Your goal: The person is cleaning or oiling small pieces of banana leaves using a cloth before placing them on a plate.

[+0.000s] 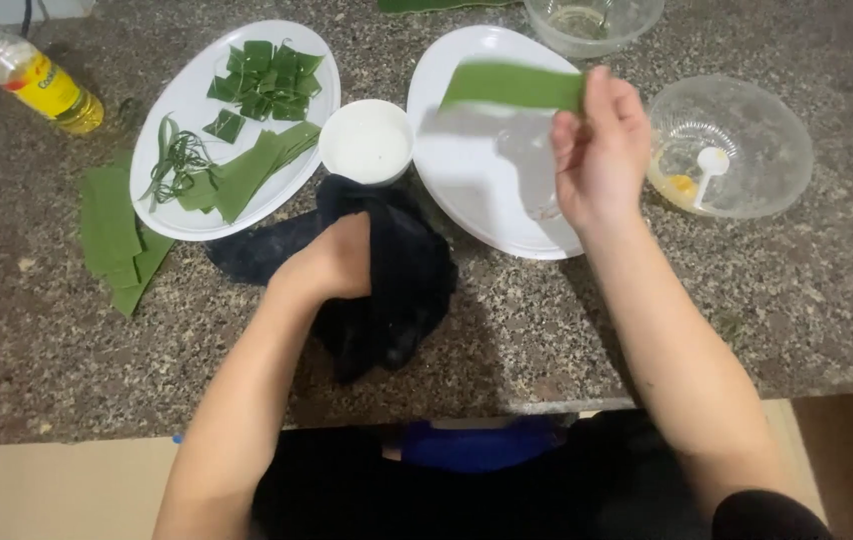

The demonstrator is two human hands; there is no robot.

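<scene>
My right hand holds a long green leaf strip by one end, lifted over an empty white oval plate. My left hand is pushed into a dark cloth lying on the speckled granite counter; its fingers are hidden in the folds. A small white bowl stands just beyond the cloth, between the two plates.
A second white oval plate at the left carries cut leaf squares, strips and thin strings. More leaf pieces lie beside it. An oil bottle lies at top left. Two clear bowls sit at the right, one with a white spoon.
</scene>
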